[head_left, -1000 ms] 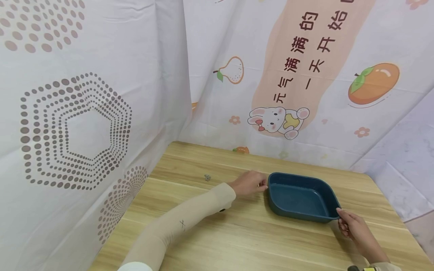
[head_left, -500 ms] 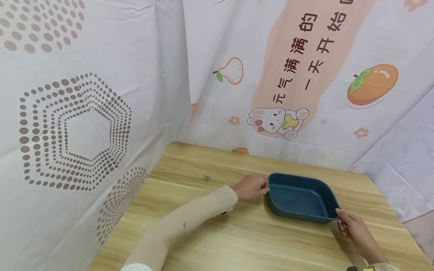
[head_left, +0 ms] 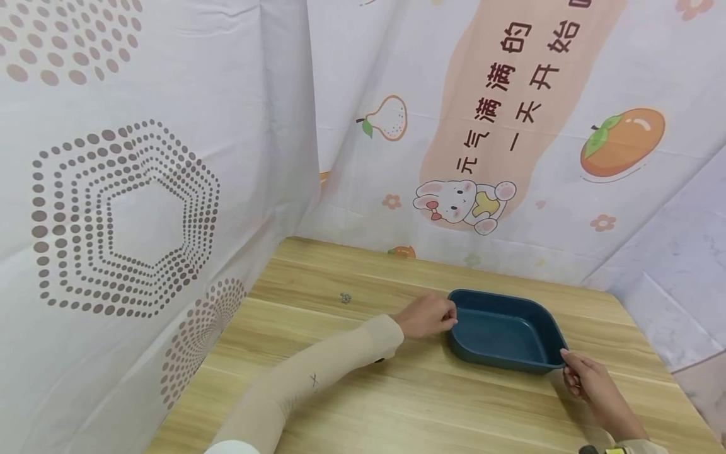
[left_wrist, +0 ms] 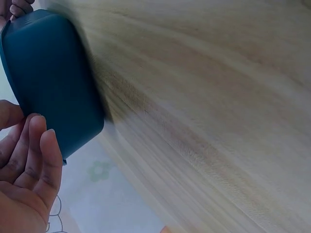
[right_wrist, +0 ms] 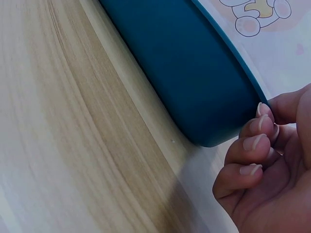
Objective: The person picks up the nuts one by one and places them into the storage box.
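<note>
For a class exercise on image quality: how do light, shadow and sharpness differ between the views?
Head view: bright, fairly even light; blue container crisp, grey item too small to make out. Left wrist view: dimmer; left hand shaded, table grain smeared, shadow beside the container. Right wrist view: also dim; soft shadow beside the right hand.

The basin sits on the table, left hand at its nine o'clock rim, right hand at four. Past the left hand, toward nine (well apart), lie small pieces; the curtain hangs behind, at twelve.
</note>
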Demonstrator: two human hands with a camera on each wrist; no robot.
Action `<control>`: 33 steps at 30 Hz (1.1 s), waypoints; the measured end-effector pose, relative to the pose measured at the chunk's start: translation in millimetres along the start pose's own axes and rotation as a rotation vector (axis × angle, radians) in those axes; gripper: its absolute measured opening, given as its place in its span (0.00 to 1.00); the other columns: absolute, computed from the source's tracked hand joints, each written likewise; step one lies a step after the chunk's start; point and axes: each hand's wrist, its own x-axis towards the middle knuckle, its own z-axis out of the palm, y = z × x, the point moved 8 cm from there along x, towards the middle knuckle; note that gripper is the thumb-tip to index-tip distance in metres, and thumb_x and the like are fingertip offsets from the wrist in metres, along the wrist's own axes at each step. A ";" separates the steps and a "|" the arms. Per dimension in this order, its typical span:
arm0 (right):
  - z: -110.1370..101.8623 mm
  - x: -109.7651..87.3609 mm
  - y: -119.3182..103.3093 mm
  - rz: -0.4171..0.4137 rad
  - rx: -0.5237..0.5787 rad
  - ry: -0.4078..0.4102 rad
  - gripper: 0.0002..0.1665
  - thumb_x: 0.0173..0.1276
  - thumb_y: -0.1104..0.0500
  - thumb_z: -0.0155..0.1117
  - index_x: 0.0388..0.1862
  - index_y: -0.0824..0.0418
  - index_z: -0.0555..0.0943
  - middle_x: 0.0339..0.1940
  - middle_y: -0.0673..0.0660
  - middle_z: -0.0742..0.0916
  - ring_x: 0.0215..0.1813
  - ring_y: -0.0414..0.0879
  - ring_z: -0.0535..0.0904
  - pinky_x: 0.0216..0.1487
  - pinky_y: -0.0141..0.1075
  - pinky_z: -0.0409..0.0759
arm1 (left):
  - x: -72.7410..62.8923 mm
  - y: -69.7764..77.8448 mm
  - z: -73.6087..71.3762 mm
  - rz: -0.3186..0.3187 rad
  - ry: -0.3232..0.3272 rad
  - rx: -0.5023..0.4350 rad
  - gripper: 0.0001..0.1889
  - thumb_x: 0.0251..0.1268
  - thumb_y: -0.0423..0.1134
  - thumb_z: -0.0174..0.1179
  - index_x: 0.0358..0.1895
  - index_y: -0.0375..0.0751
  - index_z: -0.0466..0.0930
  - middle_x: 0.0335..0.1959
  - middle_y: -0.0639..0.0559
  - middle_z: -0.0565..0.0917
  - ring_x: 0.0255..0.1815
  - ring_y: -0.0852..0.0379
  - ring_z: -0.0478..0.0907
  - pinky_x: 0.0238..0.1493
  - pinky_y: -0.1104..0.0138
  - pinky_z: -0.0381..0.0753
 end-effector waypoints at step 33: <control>3.4 -3.4 -4.7 -0.039 0.032 0.002 0.26 0.85 0.46 0.48 0.27 0.59 0.71 0.22 0.48 0.74 0.22 0.39 0.68 0.24 0.32 0.70 | -23.4 -35.1 -19.2 -0.084 0.035 0.011 0.05 0.75 0.38 0.63 0.39 0.45 0.87 0.34 0.61 0.86 0.31 0.72 0.76 0.36 0.79 0.74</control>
